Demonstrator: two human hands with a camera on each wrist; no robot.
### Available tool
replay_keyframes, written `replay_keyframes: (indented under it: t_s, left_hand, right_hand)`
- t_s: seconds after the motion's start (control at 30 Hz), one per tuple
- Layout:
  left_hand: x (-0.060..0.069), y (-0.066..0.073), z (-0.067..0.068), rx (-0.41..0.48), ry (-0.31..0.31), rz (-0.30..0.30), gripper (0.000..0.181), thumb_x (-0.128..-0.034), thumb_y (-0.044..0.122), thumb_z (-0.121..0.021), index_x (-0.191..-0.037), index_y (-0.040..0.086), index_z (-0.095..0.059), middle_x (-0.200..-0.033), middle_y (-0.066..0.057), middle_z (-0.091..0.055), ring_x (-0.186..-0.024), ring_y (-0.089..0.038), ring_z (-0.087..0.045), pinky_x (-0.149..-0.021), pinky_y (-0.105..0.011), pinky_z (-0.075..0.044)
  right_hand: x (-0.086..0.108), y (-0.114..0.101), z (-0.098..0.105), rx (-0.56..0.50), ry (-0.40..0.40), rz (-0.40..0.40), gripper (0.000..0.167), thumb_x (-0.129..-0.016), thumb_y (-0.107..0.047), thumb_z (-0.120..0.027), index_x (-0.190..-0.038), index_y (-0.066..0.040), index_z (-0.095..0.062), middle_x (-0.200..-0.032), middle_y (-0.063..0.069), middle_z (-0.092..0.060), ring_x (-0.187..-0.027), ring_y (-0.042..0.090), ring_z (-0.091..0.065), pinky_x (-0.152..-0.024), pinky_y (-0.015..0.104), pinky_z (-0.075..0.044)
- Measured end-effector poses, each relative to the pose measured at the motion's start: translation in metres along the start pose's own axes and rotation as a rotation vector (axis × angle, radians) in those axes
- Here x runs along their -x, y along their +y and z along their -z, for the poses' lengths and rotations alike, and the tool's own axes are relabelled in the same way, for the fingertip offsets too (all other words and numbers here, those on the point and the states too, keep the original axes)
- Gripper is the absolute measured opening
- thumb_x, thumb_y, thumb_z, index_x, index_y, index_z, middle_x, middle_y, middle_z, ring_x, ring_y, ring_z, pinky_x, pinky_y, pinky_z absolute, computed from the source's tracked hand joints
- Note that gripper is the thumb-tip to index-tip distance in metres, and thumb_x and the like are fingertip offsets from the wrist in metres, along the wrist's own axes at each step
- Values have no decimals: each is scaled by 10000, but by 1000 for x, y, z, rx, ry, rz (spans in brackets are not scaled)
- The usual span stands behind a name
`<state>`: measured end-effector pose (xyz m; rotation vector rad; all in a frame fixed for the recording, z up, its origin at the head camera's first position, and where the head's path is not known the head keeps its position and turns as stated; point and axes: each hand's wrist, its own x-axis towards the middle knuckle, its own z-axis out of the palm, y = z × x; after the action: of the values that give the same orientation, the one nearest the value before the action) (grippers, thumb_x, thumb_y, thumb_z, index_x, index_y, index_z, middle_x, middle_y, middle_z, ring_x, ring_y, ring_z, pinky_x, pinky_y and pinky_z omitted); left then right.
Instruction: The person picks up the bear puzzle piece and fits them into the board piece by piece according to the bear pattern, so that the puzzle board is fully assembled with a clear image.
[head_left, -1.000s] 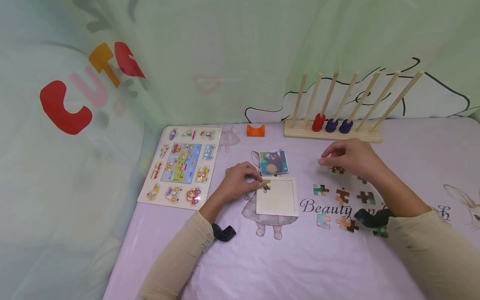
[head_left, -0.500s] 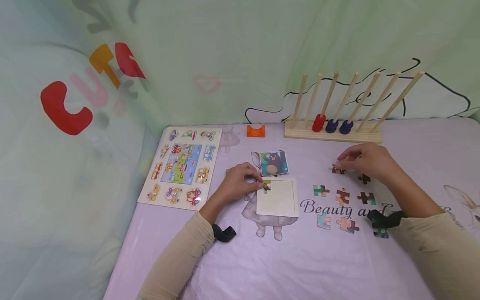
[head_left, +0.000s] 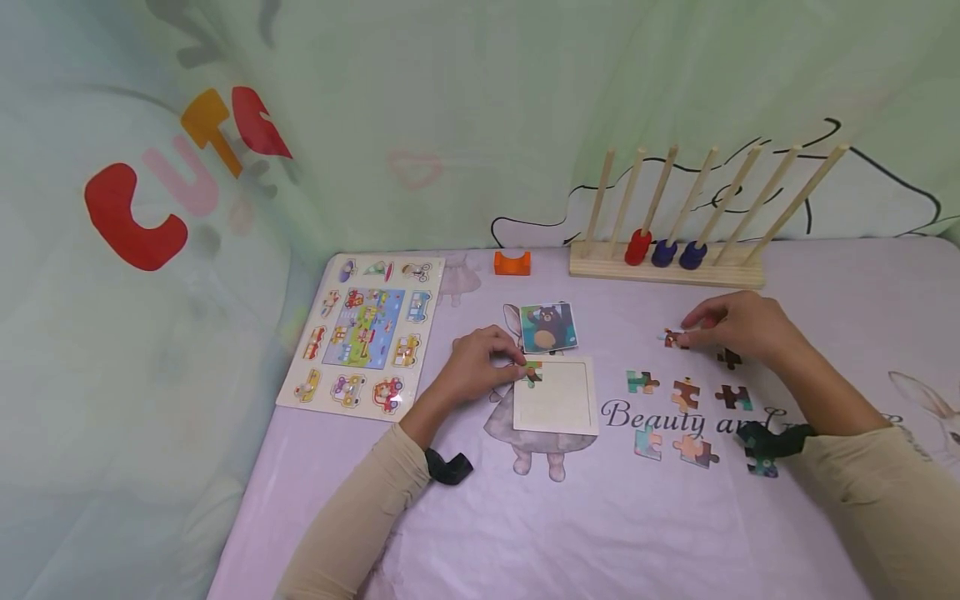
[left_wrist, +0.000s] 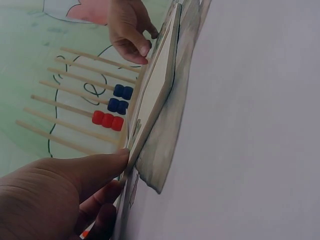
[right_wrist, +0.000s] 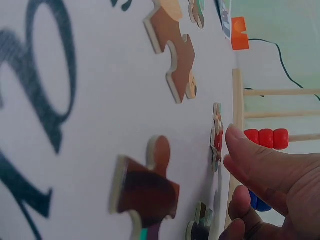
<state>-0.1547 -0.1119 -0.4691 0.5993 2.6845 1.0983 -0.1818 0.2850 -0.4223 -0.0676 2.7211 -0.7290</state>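
Observation:
My left hand [head_left: 483, 362] holds the left edge of a square wooden puzzle board [head_left: 558, 404], thumb on top. One corner puzzle piece [head_left: 532, 373] lies in the board's upper left. Above the board is a bear picture card [head_left: 549, 326]. My right hand [head_left: 738, 325] hovers low at the right side of a brown puzzle piece [head_left: 672, 337]. In the right wrist view that piece [right_wrist: 216, 137] lies just beyond the thumb tip, seemingly with a small gap. Several more loose pieces lie nearby, among them a brown piece [head_left: 686, 393] and a teal one [head_left: 642, 382].
A wooden peg rack [head_left: 666, 271] with red and blue beads stands at the back. An orange block [head_left: 512, 263] sits left of it. A vehicle puzzle board [head_left: 363, 329] lies on the left. Hanging fabric borders the back and left sides.
My right hand has come down and moved rightward, to the brown puzzle piece's right side. That piece is now more exposed. My left hand stays on the board's edge.

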Motion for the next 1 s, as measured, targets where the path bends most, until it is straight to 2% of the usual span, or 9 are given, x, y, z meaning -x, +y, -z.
replay_keyframes:
  t_s: [0.43, 1.0]
  left_hand:
    - [0, -1, -1, 9, 4, 4, 66, -882, 248, -804, -940, 219, -793, -1040, 78, -678, -1076, -146, -602, -984, -472, -336]
    - [0, 1, 1, 12, 0, 5, 78, -880, 243, -803, -948, 204, -796, -1053, 63, -683, -1085, -155, -605, -979, -467, -336]
  right_hand:
    - [-1, 1, -2, -20, -30, -19, 488, -826, -439, -840, -1112, -53, -754, -936, 116, -604, -840, 280, -526, -620, 345, -420]
    - [-3, 2, -6, -22, -14, -13, 440, -825, -413, -846, -1073, -62, -753, -957, 130, -612, -869, 296, -516, -620, 341, -427]
